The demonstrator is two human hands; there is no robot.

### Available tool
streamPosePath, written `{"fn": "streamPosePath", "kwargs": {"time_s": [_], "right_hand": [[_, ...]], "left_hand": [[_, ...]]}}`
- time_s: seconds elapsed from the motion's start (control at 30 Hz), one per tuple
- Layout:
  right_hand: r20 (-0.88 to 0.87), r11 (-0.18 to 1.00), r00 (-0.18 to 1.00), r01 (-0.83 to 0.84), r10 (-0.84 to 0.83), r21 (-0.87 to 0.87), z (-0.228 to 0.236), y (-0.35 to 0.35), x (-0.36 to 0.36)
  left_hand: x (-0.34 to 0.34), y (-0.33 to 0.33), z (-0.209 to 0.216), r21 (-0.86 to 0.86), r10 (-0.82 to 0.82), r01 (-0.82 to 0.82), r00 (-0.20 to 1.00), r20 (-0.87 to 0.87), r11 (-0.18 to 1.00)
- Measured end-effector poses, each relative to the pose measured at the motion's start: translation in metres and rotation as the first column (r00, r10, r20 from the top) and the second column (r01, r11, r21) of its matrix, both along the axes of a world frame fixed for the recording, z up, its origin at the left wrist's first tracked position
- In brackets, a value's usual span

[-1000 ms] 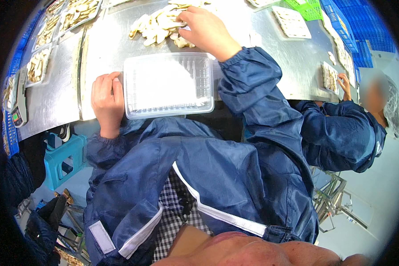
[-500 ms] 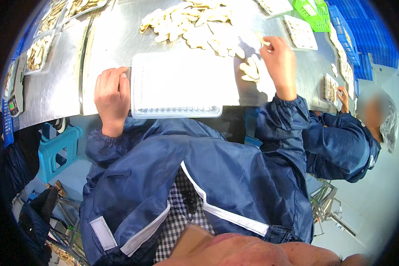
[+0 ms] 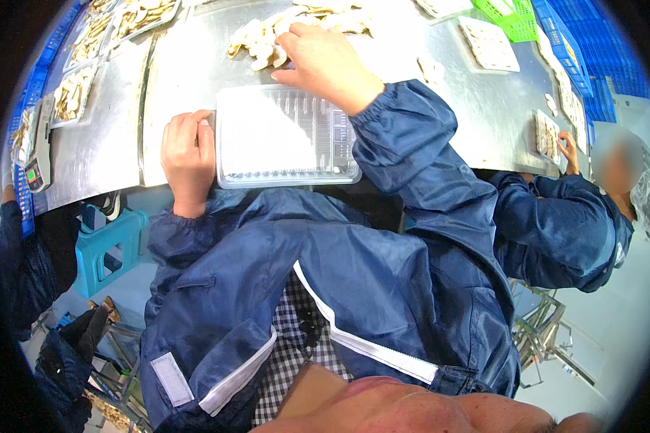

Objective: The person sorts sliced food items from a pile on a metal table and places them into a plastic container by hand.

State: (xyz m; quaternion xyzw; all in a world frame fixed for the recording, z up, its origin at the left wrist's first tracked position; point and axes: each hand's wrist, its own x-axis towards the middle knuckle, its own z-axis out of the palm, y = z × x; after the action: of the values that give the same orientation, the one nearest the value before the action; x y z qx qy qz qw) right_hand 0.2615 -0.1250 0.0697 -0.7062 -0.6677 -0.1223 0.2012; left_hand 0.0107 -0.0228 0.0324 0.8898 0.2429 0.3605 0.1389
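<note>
My left hand (image 3: pixel 188 160) is beside the left edge of a clear ribbed plastic tray (image 3: pixel 289 182) at the table's near edge. Its fingers are curled, and anything within them is hidden. Beyond the tray, my right hand (image 3: pixel 325 63) reaches to a pile of pale slices (image 3: pixel 256 40) that look like sliced mushroom. Thumb and fingers are spread apart at the pile's near side, and no slice shows in their grip. A few more slices (image 3: pixel 430 70) lie on the table to the right of that hand.
Trays of slices (image 3: pixel 74 94) stand at the left near a scale (image 3: pixel 37 162). At the right are another filled tray (image 3: pixel 488 43), a green basket (image 3: pixel 509 16) and blue crates (image 3: pixel 592 43). A co-worker (image 3: pixel 556 224) holds a small tray. A teal stool (image 3: pixel 112 249) stands below.
My right hand has moved left from beside the small group of slices to the main pile. Those slices now lie farther away. My left hand stays by the tray.
</note>
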Motion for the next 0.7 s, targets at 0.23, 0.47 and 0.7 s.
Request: {"fn": "streamPosePath", "kwargs": {"time_s": [0.23,0.47,0.7], "right_hand": [[-0.053,0.997,0.997,0.055,-0.052,0.056,-0.003,-0.020,0.018],[-0.972,0.976,0.126,0.109,-0.200,-0.187,0.018,-0.065,0.028],[-0.655,0.907,0.638,0.369,-0.406,-0.202,0.043,-0.138,0.016]], "left_hand": [[-0.005,-0.002,0.000,0.010,-0.003,0.003,1.000,0.002,1.000],[-0.006,-0.001,0.003,0.010,0.009,-0.009,1.000,-0.005,1.000],[-0.005,-0.001,0.000,0.021,0.005,-0.005,1.000,-0.018,1.000]]}}
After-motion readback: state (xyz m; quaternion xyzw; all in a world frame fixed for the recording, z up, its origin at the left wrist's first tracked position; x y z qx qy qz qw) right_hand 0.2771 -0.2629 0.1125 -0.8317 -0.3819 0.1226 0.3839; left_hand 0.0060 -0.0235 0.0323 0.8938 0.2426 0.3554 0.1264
